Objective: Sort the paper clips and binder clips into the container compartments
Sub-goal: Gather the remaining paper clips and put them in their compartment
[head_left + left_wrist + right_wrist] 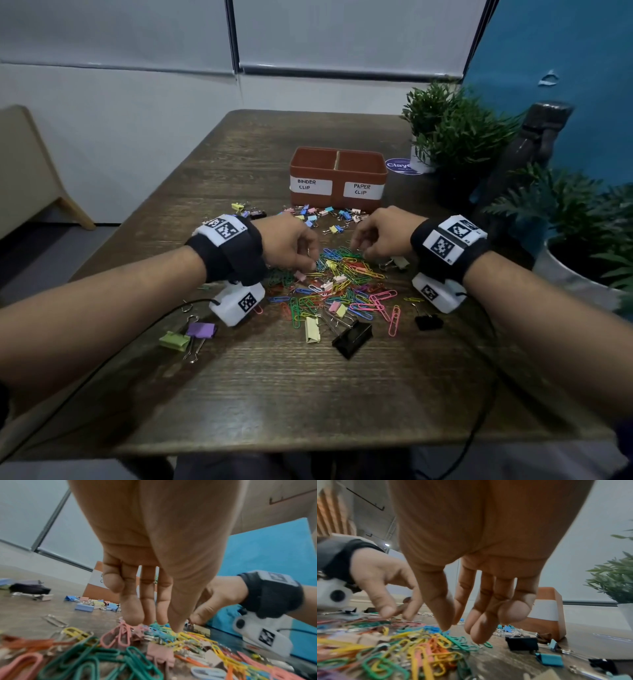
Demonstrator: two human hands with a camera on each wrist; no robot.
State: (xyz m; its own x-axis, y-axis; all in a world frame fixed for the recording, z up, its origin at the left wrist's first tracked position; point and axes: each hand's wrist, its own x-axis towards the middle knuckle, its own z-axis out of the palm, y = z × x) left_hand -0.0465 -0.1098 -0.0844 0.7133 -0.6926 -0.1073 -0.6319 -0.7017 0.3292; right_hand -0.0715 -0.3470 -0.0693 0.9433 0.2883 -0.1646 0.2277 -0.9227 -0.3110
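Paper clips (337, 281): uncountable heap | container (338, 178): two compartments | hands: left (291, 245), right (380, 233), fingers down, nothing held

Container (339, 181): terracotta-brown, with two white labels lettered in black; table (274, 394): dark brown wood grain. Paper clips (337, 284): mixed green, yellow, orange, pink, blue and purple, with a few plain silver; small binder clips (329, 216): pastel blue, pink and yellow, while the larger ones run black (352, 337), pale yellow (312, 329), purple (200, 329) and lime green (174, 340). Wristbands (448, 251): black with white tags bearing black-and-white square marker patterns; plants (455, 126): green in white pots; side wall (565, 51): teal blue; back wall pale grey.
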